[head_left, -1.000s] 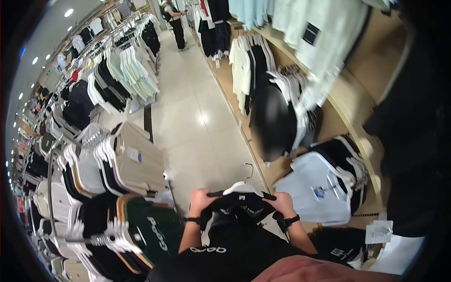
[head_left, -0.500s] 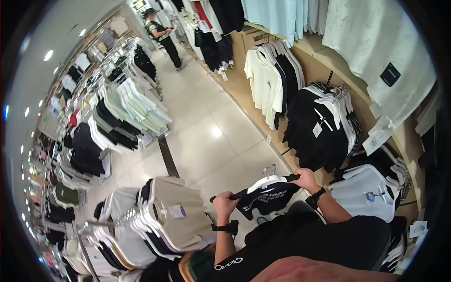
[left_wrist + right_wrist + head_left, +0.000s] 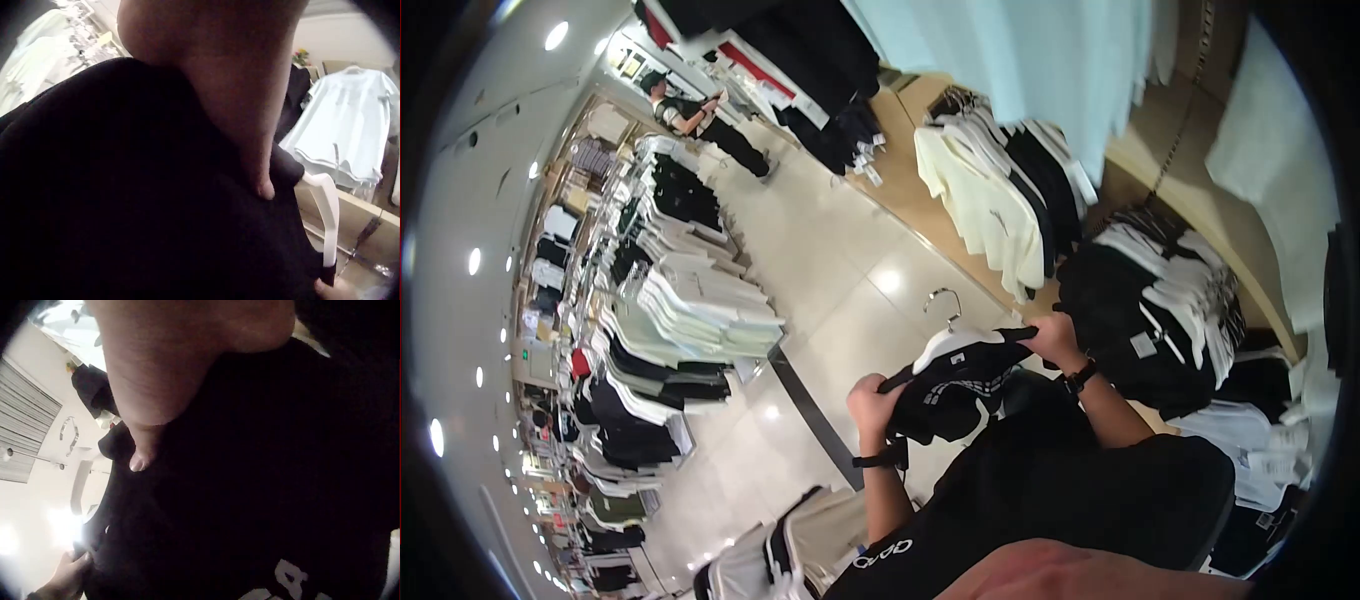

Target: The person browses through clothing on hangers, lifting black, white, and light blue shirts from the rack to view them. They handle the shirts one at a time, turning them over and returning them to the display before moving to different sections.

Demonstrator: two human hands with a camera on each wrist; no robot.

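A black T-shirt (image 3: 945, 400) with pale lettering hangs on a white hanger (image 3: 948, 345), held out in front of the body. My left hand (image 3: 873, 402) grips one shoulder of it, and the right hand (image 3: 1054, 338) grips the other. The hanger's metal hook (image 3: 943, 300) points up and away from me. In the left wrist view, the thumb of the left hand (image 3: 219, 87) presses on the dark cloth close to the neckline. The right wrist view has the thumb of the right hand (image 3: 169, 381) lying on the shirt's shoulder. Fingers behind the cloth are hidden.
Racks of hung shirts (image 3: 700, 300) line the left side. To the right, black shirts (image 3: 1135, 330), cream shirts (image 3: 980, 200) and pale blue garments (image 3: 1020, 60) hang along a wooden wall unit (image 3: 900, 110). A person (image 3: 700, 120) stands far down the tiled aisle (image 3: 840, 250).
The head view has swung, so the racks and wall unit sit differently. Both hands keep their grip on the T-shirt's shoulders, and its front with the lettering now tilts differently.
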